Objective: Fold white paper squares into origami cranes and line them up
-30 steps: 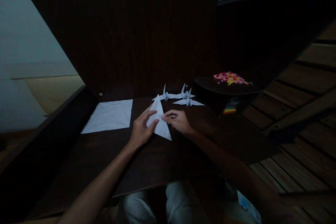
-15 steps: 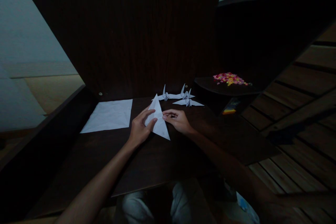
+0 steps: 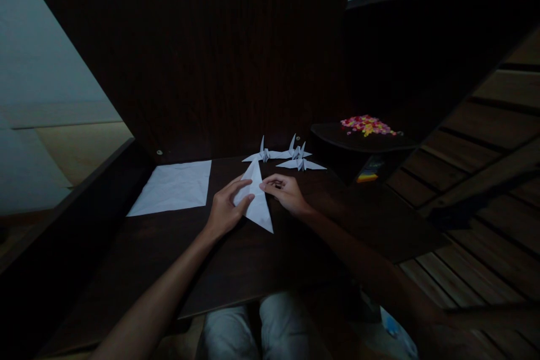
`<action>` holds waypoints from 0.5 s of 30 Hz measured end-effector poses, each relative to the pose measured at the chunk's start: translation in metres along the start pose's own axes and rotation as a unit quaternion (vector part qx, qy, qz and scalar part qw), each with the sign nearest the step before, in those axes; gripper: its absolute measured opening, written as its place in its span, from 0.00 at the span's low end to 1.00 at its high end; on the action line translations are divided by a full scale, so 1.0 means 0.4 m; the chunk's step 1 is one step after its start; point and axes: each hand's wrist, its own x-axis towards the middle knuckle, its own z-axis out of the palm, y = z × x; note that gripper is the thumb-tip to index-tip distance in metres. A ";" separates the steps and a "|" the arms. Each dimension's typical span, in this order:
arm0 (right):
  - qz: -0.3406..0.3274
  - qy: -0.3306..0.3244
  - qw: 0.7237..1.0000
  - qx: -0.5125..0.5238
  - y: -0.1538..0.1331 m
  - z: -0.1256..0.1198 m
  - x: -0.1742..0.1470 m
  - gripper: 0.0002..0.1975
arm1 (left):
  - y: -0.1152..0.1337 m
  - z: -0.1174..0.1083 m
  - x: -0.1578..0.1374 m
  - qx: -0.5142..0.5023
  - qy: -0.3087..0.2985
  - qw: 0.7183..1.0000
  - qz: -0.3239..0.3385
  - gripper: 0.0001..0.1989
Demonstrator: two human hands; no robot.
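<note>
A white sheet of folded origami paper (image 3: 258, 207), pointed at both its far and near ends, is held between my two hands above the dark desk. My left hand (image 3: 226, 205) grips its left side, with the thumb and fingers lying over the face of the paper. On the opposite side, my right hand (image 3: 284, 191) pinches the right edge between thumb and forefinger. Just beyond the paper stand 3 white origami cranes; the nearest crane (image 3: 301, 164) has its wings spread, and another crane (image 3: 264, 154) sits behind the paper's tip.
A flat, creased white paper sheet (image 3: 172, 188) lies on the desk (image 3: 236, 270) at the left. Small pink, red and yellow pieces (image 3: 367, 125) are heaped on a rounded shelf (image 3: 337, 138) at the right. A dark panel (image 3: 202, 56) rises behind the desk.
The folded paper's points have shifted slightly toward me, its far tip now lower in view. Both hands keep their hold, nearly in place. The view has moved slightly.
</note>
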 end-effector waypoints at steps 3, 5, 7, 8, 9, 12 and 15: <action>-0.003 0.007 1.000 -0.007 0.006 -0.001 0.003 0.09 | 0.003 -0.002 0.001 0.008 0.000 1.000 -0.001 0.16; -0.003 0.014 1.000 -0.002 0.007 0.000 0.003 0.09 | 0.004 -0.002 0.001 0.007 0.001 1.000 -0.003 0.16; 0.000 0.013 1.000 0.008 0.005 0.002 0.002 0.08 | 0.005 -0.001 0.001 0.001 0.002 1.000 -0.011 0.16; 0.003 0.010 1.000 0.013 0.003 0.003 0.002 0.09 | 0.005 -0.001 0.001 -0.003 0.003 1.000 -0.017 0.17; 0.005 0.004 1.000 0.018 0.000 0.004 0.001 0.09 | 0.006 -0.001 0.001 -0.010 0.005 1.000 -0.023 0.17; 0.014 -0.010 0.999 0.034 -0.006 0.007 -0.001 0.12 | 0.011 -0.003 0.004 -0.030 0.018 0.998 -0.046 0.18; 0.054 -0.024 0.997 0.049 -0.009 0.009 -0.004 0.16 | 0.021 -0.007 0.007 -0.042 0.040 0.996 -0.070 0.19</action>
